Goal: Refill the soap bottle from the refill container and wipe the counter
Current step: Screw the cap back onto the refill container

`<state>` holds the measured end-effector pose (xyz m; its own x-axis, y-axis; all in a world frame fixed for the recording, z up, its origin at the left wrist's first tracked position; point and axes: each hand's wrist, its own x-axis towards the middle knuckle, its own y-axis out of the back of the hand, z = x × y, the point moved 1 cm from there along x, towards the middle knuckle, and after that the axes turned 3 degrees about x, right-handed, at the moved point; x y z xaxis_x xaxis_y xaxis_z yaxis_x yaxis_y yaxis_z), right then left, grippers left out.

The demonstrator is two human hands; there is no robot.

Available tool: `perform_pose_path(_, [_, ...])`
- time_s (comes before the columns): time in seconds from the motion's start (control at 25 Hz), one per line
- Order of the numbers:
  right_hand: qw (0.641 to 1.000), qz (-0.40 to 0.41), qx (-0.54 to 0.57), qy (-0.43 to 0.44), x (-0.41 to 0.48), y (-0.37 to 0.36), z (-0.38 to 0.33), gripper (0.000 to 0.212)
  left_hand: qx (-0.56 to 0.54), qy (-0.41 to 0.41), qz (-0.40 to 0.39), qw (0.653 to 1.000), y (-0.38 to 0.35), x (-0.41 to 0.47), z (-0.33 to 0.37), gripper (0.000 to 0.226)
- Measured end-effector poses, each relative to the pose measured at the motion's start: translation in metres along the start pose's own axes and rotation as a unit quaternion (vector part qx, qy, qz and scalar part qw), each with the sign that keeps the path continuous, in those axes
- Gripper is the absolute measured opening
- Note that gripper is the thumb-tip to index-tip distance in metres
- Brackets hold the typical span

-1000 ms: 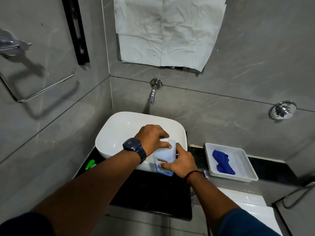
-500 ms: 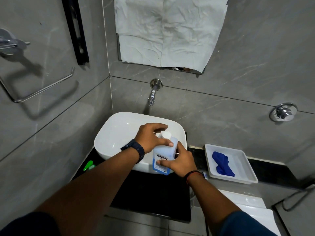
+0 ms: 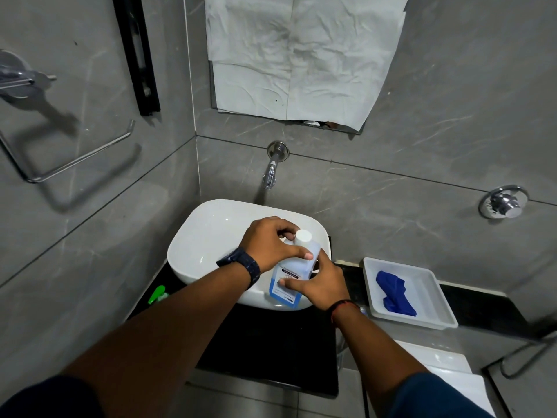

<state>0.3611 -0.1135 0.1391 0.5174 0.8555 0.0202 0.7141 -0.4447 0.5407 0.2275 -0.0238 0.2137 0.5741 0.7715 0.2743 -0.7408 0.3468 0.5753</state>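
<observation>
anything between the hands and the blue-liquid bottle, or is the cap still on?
Nothing between them: left hand and right hand both grip the bottle at the basin edge. Its white cap is still on, blocking any pour.

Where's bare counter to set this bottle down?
Free: the black counter in front of the basin. Also the dark strip right of the white tray. Crowded: the tray holds the blue cloth; a green item sits left of the basin.

head view, looking steeply down, near sink point(image 3: 211, 230)
</observation>
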Motion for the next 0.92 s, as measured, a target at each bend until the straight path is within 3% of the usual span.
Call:
perform_pose_path(0.16, [1.0, -0.018, -0.01, -0.002, 0.0005, -0.0002, 0.0001, 0.09, 0.033, 0.0, -0.001, 0.999, -0.0017, 0.0005, 0.0015, 0.036])
perform_pose_path(0.32, [0.999, -0.041, -0.008, 0.0, -0.0009, 0.0011, 0.0004, 0.094, 0.033, -0.035, -0.076, 0.996, -0.001, -0.0002, 0.0003, 0.03])
perform_pose_path(0.44, [0.999, -0.038, -0.016, 0.006, -0.0012, 0.0011, -0.002, 0.091, 0.074, 0.028, -0.017, 0.997, 0.0021, -0.0022, -0.0016, 0.046])
perform_pose_path(0.52, [0.999, -0.036, -0.017, 0.008, 0.001, 0.0005, -0.0051, 0.089, 0.091, 0.051, 0.023, 0.994, 0.0011, -0.0014, 0.0, 0.045])
perform_pose_path(0.72, [0.999, -0.05, -0.019, -0.002, 0.0028, 0.0004, -0.0062, 0.089, 0.149, -0.031, -0.016, 0.988, 0.0008, 0.0024, 0.0008, 0.037])
perform_pose_path(0.92, [0.998, -0.057, -0.034, 0.007, 0.0034, 0.0009, -0.0081, 0.089, 0.163, -0.007, 0.021, 0.986, 0.0022, 0.0008, 0.0008, 0.044])
